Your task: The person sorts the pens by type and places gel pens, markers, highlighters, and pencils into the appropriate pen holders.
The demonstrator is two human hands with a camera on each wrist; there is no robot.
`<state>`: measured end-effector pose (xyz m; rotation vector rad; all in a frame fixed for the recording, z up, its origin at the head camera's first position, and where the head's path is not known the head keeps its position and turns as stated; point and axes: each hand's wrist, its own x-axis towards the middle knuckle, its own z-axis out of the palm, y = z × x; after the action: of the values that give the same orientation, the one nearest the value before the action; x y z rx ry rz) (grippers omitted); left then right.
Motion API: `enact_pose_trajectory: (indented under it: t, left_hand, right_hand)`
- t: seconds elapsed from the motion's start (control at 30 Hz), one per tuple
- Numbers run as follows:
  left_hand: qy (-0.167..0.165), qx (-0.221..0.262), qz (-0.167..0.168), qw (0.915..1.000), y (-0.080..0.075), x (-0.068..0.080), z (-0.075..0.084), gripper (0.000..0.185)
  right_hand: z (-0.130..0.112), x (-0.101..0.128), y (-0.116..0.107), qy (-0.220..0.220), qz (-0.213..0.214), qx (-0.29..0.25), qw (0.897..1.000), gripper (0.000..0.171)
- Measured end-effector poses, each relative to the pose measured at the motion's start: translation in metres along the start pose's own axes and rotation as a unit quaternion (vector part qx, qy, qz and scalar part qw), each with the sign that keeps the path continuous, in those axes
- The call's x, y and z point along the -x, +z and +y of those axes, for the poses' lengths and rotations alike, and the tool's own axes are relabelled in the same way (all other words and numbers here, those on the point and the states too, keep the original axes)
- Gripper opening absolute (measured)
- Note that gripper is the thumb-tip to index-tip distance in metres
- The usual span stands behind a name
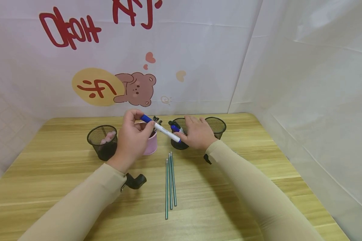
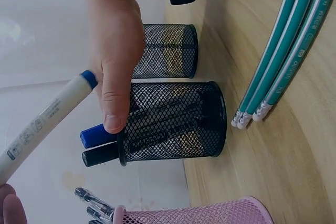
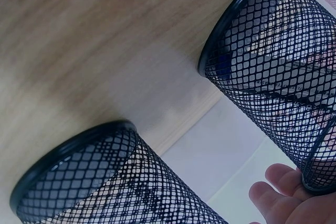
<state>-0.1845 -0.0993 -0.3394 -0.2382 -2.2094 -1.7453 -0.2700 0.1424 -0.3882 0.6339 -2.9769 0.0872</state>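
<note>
Nearest the viewer, in the lower centre of the head view, three green pencils (image 1: 170,182) lie side by side on the wooden table (image 1: 259,187), touched by neither hand.

Above them, at mid-frame, the left hand (image 1: 132,139) has its fingers curled round a white marker with blue ends (image 1: 160,128), pinching it near the capped end. The marker slants down to the right, and its lower tip meets the right hand (image 1: 197,134). The right hand lies with fingers fairly straight against the rim of the middle black mesh cup (image 1: 180,134); the left wrist view shows its thumb (image 2: 113,114) pressed on the cup's rim beside a blue marker (image 2: 97,136) and a black one (image 2: 100,154) already standing inside. Whether the right hand also pinches the white marker cannot be told.

Behind the left hand stands a pink mesh cup (image 1: 151,145) holding clear pens. A second black cup (image 1: 103,140) sits at the left and a third (image 1: 216,126) at the far right.

Judgement: the marker appears bound for the middle cup. It should be tipped upright before release, with the right hand steadying the cup so the light mesh does not topple.
</note>
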Motion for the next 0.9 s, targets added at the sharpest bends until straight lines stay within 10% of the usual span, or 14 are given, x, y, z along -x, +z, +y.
enact_pose_trajectory:
  t: [0.5,0.9]
  left_hand:
    - [0.049,0.055,0.076,0.9944,0.007,-0.009,-0.008,0.035]
    - [0.063,0.026,0.066,0.9955,0.016,-0.012,-0.014,0.036]
  right_hand:
    - [-0.001,0.000,-0.002,0.002,0.001,-0.010,1.000,0.097]
    - [0.000,0.000,0.000,0.006,-0.006,-0.020,1.000,0.099]
